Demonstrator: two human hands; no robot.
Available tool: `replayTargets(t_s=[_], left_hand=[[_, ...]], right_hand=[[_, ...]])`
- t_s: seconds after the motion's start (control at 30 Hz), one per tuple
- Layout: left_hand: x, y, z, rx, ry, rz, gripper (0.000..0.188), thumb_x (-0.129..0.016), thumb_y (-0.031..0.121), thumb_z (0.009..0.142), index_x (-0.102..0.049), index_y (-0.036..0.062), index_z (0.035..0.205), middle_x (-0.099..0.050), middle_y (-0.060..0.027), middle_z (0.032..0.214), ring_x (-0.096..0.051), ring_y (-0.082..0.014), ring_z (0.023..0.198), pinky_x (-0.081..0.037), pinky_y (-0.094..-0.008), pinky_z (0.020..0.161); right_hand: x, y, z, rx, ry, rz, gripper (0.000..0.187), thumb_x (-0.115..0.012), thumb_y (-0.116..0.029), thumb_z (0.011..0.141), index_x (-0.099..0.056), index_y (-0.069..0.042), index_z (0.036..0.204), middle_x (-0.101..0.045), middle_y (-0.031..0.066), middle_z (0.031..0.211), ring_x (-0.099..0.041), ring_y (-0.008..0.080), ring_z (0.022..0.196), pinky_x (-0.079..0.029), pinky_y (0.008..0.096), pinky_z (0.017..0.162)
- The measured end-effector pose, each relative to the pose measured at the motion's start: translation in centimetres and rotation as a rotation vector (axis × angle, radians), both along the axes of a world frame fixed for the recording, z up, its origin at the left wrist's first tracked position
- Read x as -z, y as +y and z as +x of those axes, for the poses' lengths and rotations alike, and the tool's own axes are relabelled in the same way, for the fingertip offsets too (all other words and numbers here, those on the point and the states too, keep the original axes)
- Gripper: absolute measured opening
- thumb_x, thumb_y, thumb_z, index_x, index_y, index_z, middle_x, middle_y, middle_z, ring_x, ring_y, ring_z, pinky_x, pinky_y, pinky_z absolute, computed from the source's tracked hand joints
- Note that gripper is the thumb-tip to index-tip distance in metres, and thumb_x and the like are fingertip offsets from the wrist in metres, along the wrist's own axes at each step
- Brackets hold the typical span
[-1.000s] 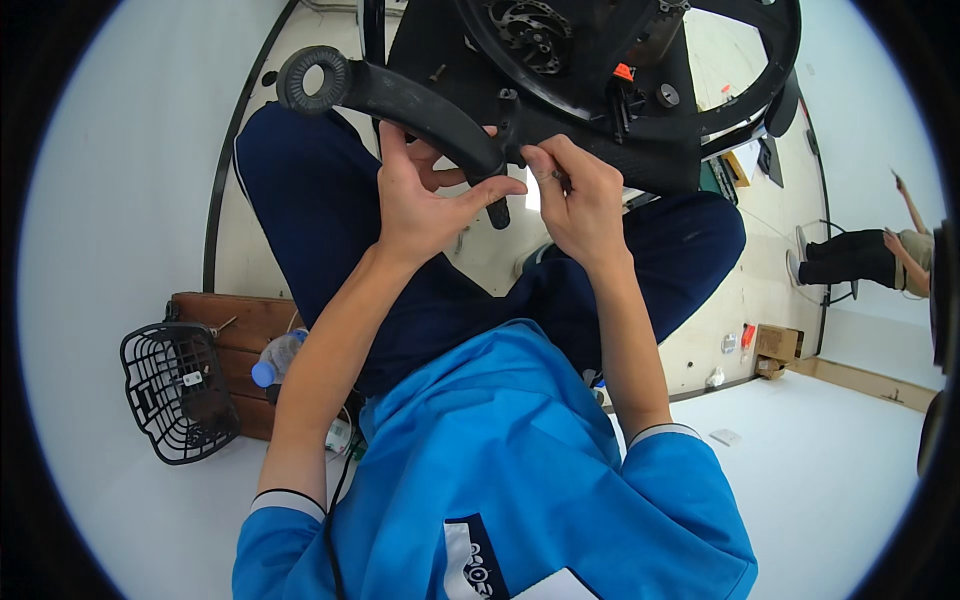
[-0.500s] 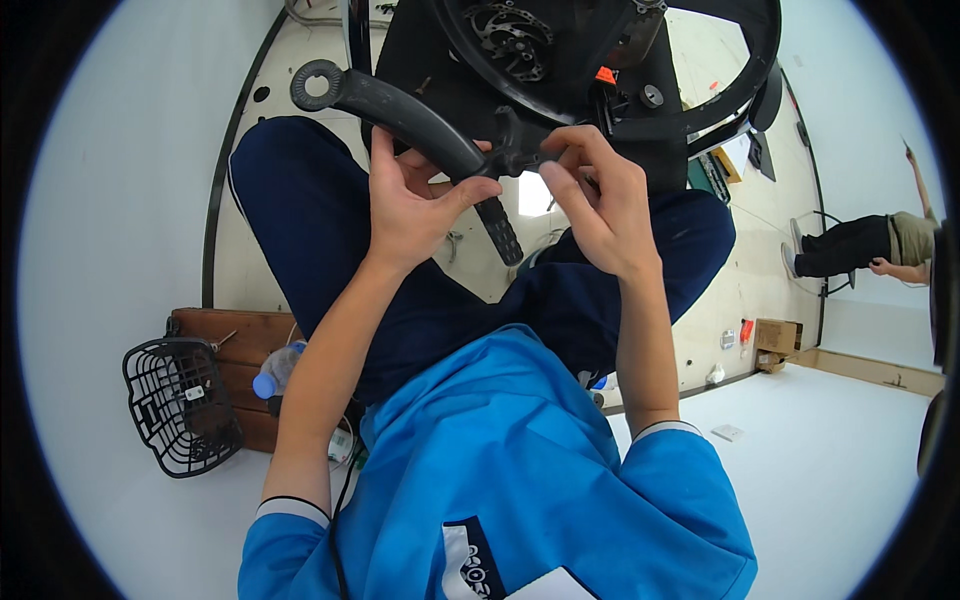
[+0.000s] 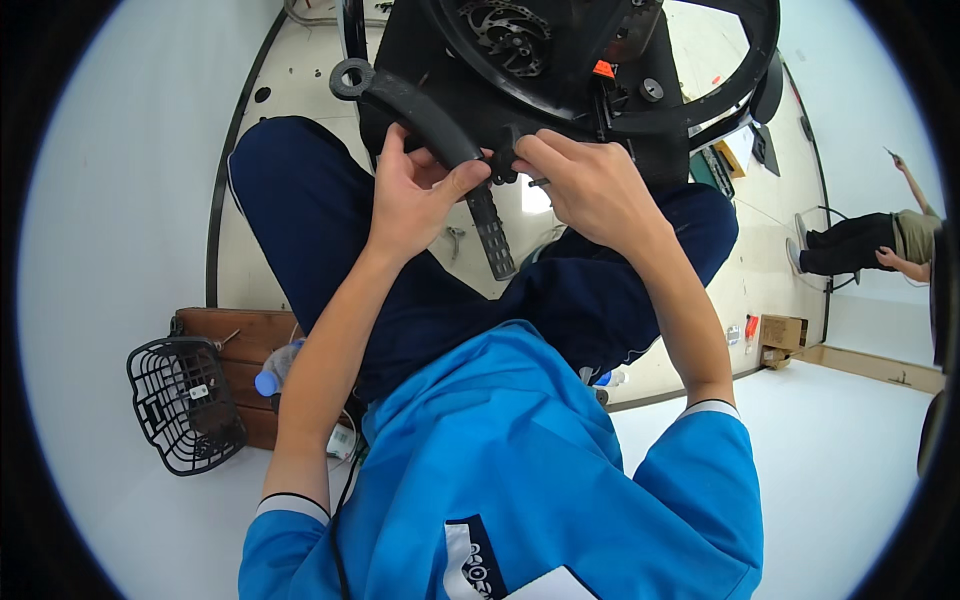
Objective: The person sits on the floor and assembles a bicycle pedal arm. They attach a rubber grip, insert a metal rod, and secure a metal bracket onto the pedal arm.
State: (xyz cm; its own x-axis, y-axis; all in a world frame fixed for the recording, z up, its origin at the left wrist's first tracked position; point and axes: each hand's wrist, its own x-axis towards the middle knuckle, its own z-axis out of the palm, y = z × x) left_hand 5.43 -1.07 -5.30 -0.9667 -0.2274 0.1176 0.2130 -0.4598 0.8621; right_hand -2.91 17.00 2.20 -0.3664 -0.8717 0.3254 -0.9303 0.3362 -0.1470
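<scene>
My left hand (image 3: 412,208) is closed around the lower part of a black curved arm (image 3: 418,113) with a ring at its upper left end. Below the fingers, a black ribbed grip (image 3: 490,235) points down toward my lap. At the lower right end of the arm is a small black bracket (image 3: 504,160). My right hand (image 3: 598,190) has its fingertips pinched together at that bracket, and a short dark rod (image 3: 540,183) sticks out beneath them. What lies between these fingertips is hidden.
Ahead is a black bench (image 3: 405,65) bearing a large black wheel rim (image 3: 465,60), a slotted metal disc (image 3: 505,38) and a round metal piece (image 3: 651,90). A black wire basket (image 3: 160,400) stands by a wooden box (image 3: 255,350) at left. Another person (image 3: 850,245) stands far right.
The curved arm has swung so its ring end sits farther right. My right hand has moved left, and its fingers have closed in at the bracket.
</scene>
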Motion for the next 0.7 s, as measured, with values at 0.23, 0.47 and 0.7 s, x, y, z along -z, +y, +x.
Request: replayTargets(t_s=[0.23, 0.47, 0.7], left_hand=[[0.2, 0.7, 0.0, -0.132, 0.119, -0.139, 0.071, -0.079, -0.001, 0.077, -0.03, 0.0011, 0.128, -0.065, -0.0184, 0.104, -0.067, -0.023, 0.1, -0.059, -0.0346, 0.084], [-0.1, 0.3, -0.2, -0.037, 0.026, -0.005, 0.053, -0.072, 0.01, 0.087, -0.034, 0.0001, 0.122, -0.065, -0.0159, 0.099, -0.068, -0.0216, 0.091, -0.06, -0.0336, 0.073], [0.3, 0.1, -0.4, -0.024, -0.16, -0.005, 0.044, -0.063, 0.025, 0.095, -0.038, -0.0012, 0.119, -0.065, -0.0124, 0.083, -0.063, -0.0141, 0.058, -0.051, -0.0268, 0.046]], right_hand=[[1.7, -0.3, 0.4, 0.104, -0.093, -0.08, 0.019, -0.064, -0.019, 0.089, -0.05, -0.007, 0.084, -0.061, 0.0086, 0.063, -0.061, 0.0288, 0.058, -0.044, 0.0366, 0.046], [-1.2, -0.1, 0.7, 0.038, -0.085, -0.036, 0.019, -0.065, -0.017, 0.085, -0.056, -0.01, 0.1, -0.061, 0.0079, 0.078, -0.061, 0.0278, 0.056, -0.047, 0.0348, 0.048], [-0.3, -0.4, -0.6, -0.164, 0.136, 0.162, 0.029, -0.063, -0.009, 0.079, -0.053, -0.012, 0.106, -0.055, 0.0055, 0.082, -0.064, 0.0238, 0.061, -0.047, 0.0327, 0.047]])
